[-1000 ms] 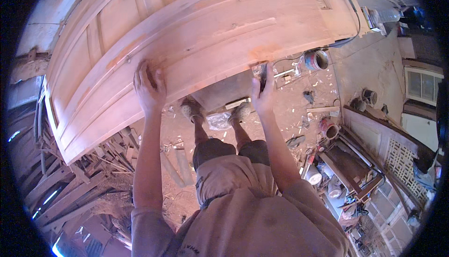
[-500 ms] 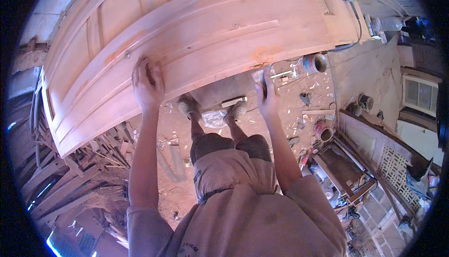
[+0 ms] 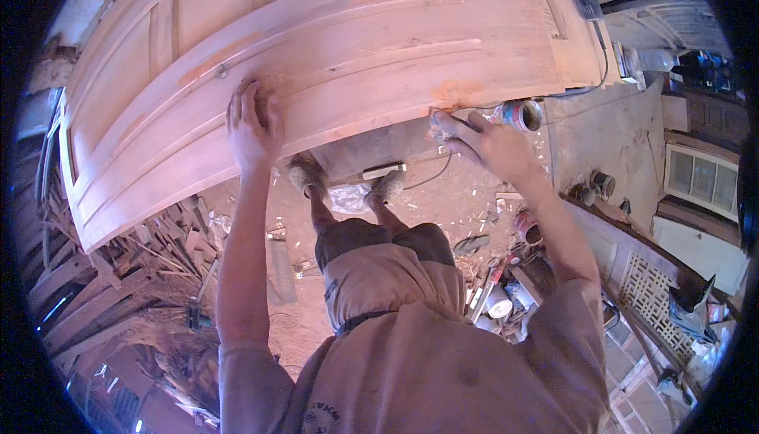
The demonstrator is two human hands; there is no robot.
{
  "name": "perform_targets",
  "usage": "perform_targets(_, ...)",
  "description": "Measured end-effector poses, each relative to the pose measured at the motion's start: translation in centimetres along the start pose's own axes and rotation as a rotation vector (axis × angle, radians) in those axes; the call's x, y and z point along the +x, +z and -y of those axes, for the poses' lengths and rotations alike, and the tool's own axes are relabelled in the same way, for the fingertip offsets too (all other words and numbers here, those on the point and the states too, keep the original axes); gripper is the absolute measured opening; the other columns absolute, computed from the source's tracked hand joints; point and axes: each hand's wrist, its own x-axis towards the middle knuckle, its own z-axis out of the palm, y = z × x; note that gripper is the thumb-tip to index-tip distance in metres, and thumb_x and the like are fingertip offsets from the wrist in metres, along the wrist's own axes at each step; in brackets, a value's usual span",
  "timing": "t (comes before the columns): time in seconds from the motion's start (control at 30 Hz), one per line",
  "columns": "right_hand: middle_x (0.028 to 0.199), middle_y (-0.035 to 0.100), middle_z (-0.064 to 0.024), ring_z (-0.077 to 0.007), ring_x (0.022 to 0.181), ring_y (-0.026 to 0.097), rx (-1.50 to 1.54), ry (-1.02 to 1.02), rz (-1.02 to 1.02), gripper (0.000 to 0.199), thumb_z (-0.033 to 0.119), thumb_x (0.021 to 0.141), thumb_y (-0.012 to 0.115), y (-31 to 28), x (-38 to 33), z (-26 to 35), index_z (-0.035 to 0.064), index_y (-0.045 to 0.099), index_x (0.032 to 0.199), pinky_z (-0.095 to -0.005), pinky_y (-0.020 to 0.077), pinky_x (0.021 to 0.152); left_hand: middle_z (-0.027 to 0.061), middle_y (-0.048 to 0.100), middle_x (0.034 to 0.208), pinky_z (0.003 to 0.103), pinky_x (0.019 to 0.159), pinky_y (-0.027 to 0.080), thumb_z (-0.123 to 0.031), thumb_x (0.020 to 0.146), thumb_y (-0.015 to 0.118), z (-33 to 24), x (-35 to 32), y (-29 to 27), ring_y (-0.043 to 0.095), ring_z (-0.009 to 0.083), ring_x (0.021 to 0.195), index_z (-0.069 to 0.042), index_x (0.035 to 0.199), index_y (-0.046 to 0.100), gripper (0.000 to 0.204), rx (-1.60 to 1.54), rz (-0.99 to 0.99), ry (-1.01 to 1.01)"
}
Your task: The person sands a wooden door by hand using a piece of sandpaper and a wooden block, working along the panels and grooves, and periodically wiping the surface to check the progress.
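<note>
Resting the left hand (image 3: 257, 127) on the pale, panelled wooden door (image 3: 340, 90), with fingers curled, though cannot tell whether around anything. Grasping a small, flat, greyish piece (image 3: 439, 127) of unclear kind in the fingers of the right hand (image 3: 500, 149), at the door's near edge, beside an orange-brown smear (image 3: 457, 90). Can also see a round, open, red-and-blue tin (image 3: 522, 115) just beyond that edge, near the right hand.

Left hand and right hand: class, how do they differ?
The left hand lies over the panelled wooden door; the right hand is at its near edge. The left hand points away from the body; the right hand points leftward. The right hand holds a small pale item; what the left hand holds, if anything, is hidden. Both are bare.
</note>
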Motion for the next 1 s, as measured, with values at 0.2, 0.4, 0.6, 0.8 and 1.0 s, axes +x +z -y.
perform_targets(0.2,0.114,0.066,-0.0111,-0.0352,0.074,0.07,-0.014,-0.101,0.002,0.051,0.041,0.097,0.06,-0.2,0.6,-3.4,0.0325,0.049,0.146,-0.0452,0.0582,0.064,0.0199,0.062,0.13,0.048,0.105,0.044,-0.025,0.096,0.062,-0.6,0.3,-0.4,0.058,0.0402,0.121,-0.002,0.121,0.061,0.035,-0.014,-0.001,-0.016)
perform_targets(0.4,0.114,0.067,-0.0139,-0.0373,0.085,0.069,0.079,0.024,0.143,0.05,0.035,0.098,0.06,-3.5,-1.1,-6.4,0.027,0.049,0.146,-0.0478,0.0575,0.078,0.0202,0.062,0.13,0.048,0.105,0.044,-0.025,0.097,0.061,-0.3,0.1,0.0,0.058,0.0403,0.122,-0.003,0.123,0.061,0.034,-0.008,-0.013,-0.017)
perform_targets(0.6,0.1,0.068,-0.0191,-0.0359,0.084,0.067,0.52,0.321,-0.248,0.054,0.024,0.097,0.064,1.6,-4.2,-1.2,0.0145,0.046,0.148,-0.0451,0.0553,0.076,0.0163,0.062,0.131,0.048,0.106,0.043,-0.025,0.094,0.065,-1.0,0.4,-0.4,0.057,0.0379,0.123,-0.002,0.12,0.061,0.035,0.007,0.004,-0.016)
perform_targets(0.8,0.127,0.058,-0.0222,-0.0304,0.114,0.059,0.62,0.478,-0.776,0.06,0.015,0.102,0.054,15.2,0.8,6.6,-0.0079,0.028,0.151,-0.0412,0.0469,0.098,0.0169,0.062,0.131,0.048,0.106,0.043,-0.026,0.095,0.063,-0.5,0.3,-0.1,0.057,0.0378,0.122,-0.002,0.12,0.061,0.034,0.014,-0.006,-0.008)
perform_targets(1.0,0.115,0.057,-0.0259,-0.0374,0.099,0.058,0.461,0.418,-0.999,0.062,0.015,0.102,0.056,18.8,5.0,6.0,-0.0091,0.024,0.15,-0.0468,0.0477,0.09,0.0183,0.063,0.13,0.048,0.105,0.044,-0.026,0.096,0.063,-0.3,0.3,0.3,0.058,0.0388,0.121,-0.001,0.119,0.062,0.034,0.002,-0.008,0.018)
